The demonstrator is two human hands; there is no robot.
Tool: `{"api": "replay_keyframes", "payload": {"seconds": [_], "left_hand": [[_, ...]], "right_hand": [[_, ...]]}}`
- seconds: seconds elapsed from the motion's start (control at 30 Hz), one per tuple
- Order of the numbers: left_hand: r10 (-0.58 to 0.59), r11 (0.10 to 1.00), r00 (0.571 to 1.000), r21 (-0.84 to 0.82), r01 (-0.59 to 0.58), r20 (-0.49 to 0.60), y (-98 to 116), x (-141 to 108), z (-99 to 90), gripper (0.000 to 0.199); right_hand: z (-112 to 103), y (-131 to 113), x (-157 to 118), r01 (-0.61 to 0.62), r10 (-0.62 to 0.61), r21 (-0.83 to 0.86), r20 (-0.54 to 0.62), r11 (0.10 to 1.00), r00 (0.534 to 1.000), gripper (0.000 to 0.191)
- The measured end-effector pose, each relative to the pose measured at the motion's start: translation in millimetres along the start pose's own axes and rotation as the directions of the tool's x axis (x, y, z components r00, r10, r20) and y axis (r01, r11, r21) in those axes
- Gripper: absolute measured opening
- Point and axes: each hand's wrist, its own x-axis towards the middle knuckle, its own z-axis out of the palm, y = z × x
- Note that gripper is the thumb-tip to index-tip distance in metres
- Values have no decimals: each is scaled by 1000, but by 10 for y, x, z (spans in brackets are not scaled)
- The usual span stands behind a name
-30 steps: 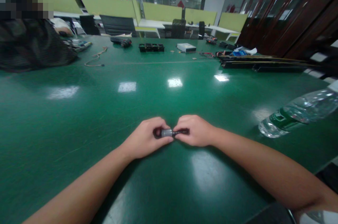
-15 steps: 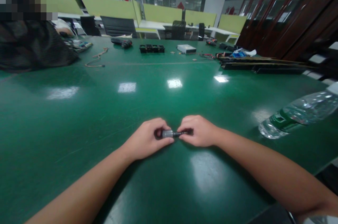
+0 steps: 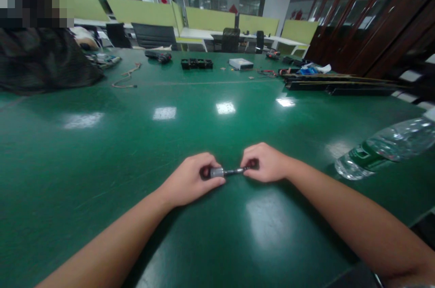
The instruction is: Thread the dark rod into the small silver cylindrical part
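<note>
My left hand [image 3: 192,180] is closed round a short grey cylinder [image 3: 216,172], low over the green table [image 3: 204,242]. From the cylinder's right end a thin dark shaft [image 3: 233,171] reaches across to my right hand [image 3: 267,163]. The thumb and fingers of my right hand pinch the shaft's far end, which is partly hidden by them. Cylinder and shaft lie in one line, roughly level. Whether they are one piece or two touching parts I cannot tell.
A clear water bottle [image 3: 384,147] lies at the right. Along the far side are a black fan-like row [image 3: 197,64], a white box [image 3: 241,64], a cable [image 3: 125,80] and dark metal strips [image 3: 340,84]. A person's dark sleeve [image 3: 44,61] rests at the far left.
My right hand has moved to the right, away from my left hand, and more of the thin shaft shows between them. My left hand has barely moved.
</note>
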Motion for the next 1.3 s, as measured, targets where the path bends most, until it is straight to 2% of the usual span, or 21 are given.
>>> {"api": "replay_keyframes", "payload": {"seconds": [0.17, 0.3, 0.47, 0.67, 0.83, 0.93, 1.07, 1.3], "left_hand": [[-5, 1000, 1000, 4, 5, -2, 5, -2, -3, 22], [3, 1000, 1000, 4, -3, -9, 5, -2, -3, 22], [-9, 1000, 999, 15, 9, -49, -30, 1, 12, 21], [6, 1000, 999, 6, -6, -46, -52, 8, 31, 20], [38, 999, 997, 32, -36, -73, -55, 6, 44, 18], [54, 998, 996, 12, -54, -77, -58, 0, 45, 17], [45, 999, 997, -6, -46, -60, -41, -8, 32, 23], [-32, 998, 999, -50, 30, -37, -16, 4, 28, 23]], "right_hand": [[-89, 108, -9, -83, 82, 43, 25, 996, 996, 8], [-41, 60, 10, -91, 88, 65, 46, 994, 995, 9], [49, -27, 22, -110, 113, 64, -36, 992, 993, 12], [34, -63, 26, -86, 85, 59, 13, 995, 996, 13], [197, -188, 116, -79, 84, 48, -105, 996, 991, 20], [280, -230, 152, -87, 94, 64, -131, 994, 987, 20], [279, -206, 136, -90, 97, 58, -135, 994, 986, 16], [249, -186, 106, 4, -3, 9, -103, 1000, 995, 14]]}}
